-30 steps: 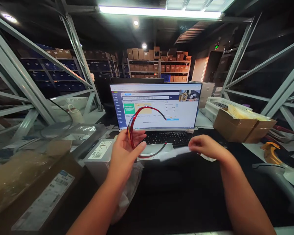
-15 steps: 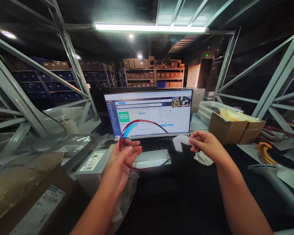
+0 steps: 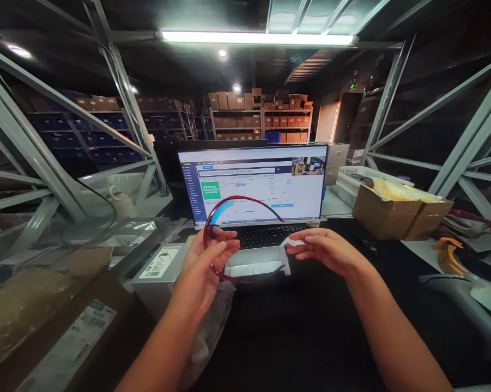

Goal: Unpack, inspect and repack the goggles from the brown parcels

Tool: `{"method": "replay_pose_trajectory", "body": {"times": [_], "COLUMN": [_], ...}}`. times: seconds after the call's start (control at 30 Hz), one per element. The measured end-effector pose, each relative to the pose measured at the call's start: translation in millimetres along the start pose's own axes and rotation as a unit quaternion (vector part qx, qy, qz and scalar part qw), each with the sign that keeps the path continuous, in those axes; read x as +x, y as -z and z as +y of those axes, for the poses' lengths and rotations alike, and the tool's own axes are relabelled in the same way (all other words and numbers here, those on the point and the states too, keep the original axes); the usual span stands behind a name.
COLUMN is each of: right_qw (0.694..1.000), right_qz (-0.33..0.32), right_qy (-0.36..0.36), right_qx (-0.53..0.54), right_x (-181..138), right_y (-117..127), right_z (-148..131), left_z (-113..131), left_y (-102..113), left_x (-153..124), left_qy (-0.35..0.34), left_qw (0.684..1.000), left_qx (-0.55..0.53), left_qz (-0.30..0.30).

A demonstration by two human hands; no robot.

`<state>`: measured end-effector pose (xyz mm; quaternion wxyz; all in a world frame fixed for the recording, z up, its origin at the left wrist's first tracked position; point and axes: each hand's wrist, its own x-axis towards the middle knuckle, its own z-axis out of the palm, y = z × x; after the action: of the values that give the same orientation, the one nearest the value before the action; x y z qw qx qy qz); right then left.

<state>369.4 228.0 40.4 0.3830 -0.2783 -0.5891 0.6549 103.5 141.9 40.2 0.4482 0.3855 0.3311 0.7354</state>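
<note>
My left hand (image 3: 206, 256) is closed around one side of a pair of red-framed glasses (image 3: 245, 199) with dark tips; a bluish lens shows inside the curve. The glasses' arms point right, in front of the monitor. My right hand (image 3: 322, 247) pinches a small white strip (image 3: 286, 262), like paper or thin cloth, which hangs from its fingertips near the open ends of the glasses. Below and behind the glasses sits an open white box (image 3: 249, 269), partly covered by the glasses' lower arm and the strip.
Ahead stand a monitor (image 3: 261, 188) and a black keyboard (image 3: 261, 237). At left are a grey box (image 3: 151, 280) with a label, clear plastic film and a carton (image 3: 85, 343). Right are cartons (image 3: 386, 220), a white basket (image 3: 347, 182) and an orange-and-grey tool (image 3: 449, 256).
My right hand has moved left with the white strip, bringing it closer to the glasses. My left hand keeps its hold on the glasses. The view has shifted slightly.
</note>
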Motion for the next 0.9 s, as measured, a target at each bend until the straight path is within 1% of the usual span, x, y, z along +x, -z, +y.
{"method": "replay_pose_trajectory", "body": {"times": [0.1, 0.2, 0.3, 0.4, 0.47, 0.5, 0.53, 0.6, 0.7, 0.8, 0.9], "right_qw": [0.999, 0.997, 0.999, 0.999, 0.999, 0.999, 0.999, 0.998, 0.993, 0.981, 0.973], "right_qz": [0.0, 0.011, 0.01, -0.022, -0.039, -0.037, -0.028, 0.012, 0.081, 0.133, 0.168], "right_qy": [0.019, 0.005, -0.023, -0.031, -0.032, -0.032, -0.031, -0.017, 0.036, 0.088, 0.107], "right_qx": [-0.041, -0.075, -0.046, -0.004, -0.004, -0.015, -0.028, -0.051, -0.082, -0.109, -0.118], "right_x": [2, 6, 8, 8, 7, 7, 7, 7, 9, 10, 11], "right_y": [1, -1, -3, -4, -3, -3, -4, -6, -10, -12, -13], "right_z": [3, 7, 10, 11, 11, 11, 11, 11, 11, 9, 8], "left_z": [2, 2, 3, 3, 3, 3, 3, 2, 0, -1, -2], "left_y": [-1, -1, 0, 1, 1, 0, 0, -1, -3, -4, -4], "left_x": [-1, -1, -1, 0, 0, 0, 0, -1, -3, -4, -3], "left_qy": [-0.006, -0.008, -0.012, -0.009, -0.008, -0.007, -0.008, -0.01, -0.004, 0.009, 0.008], "left_qw": [1.0, 1.0, 1.0, 1.0, 1.0, 1.0, 1.0, 1.0, 1.0, 0.999, 0.999], "left_qx": [0.004, 0.007, 0.009, 0.013, 0.014, 0.014, 0.016, 0.017, 0.023, 0.032, 0.032], "left_qz": [0.0, -0.004, -0.011, -0.009, -0.005, -0.004, -0.004, -0.005, -0.008, -0.006, -0.008]}}
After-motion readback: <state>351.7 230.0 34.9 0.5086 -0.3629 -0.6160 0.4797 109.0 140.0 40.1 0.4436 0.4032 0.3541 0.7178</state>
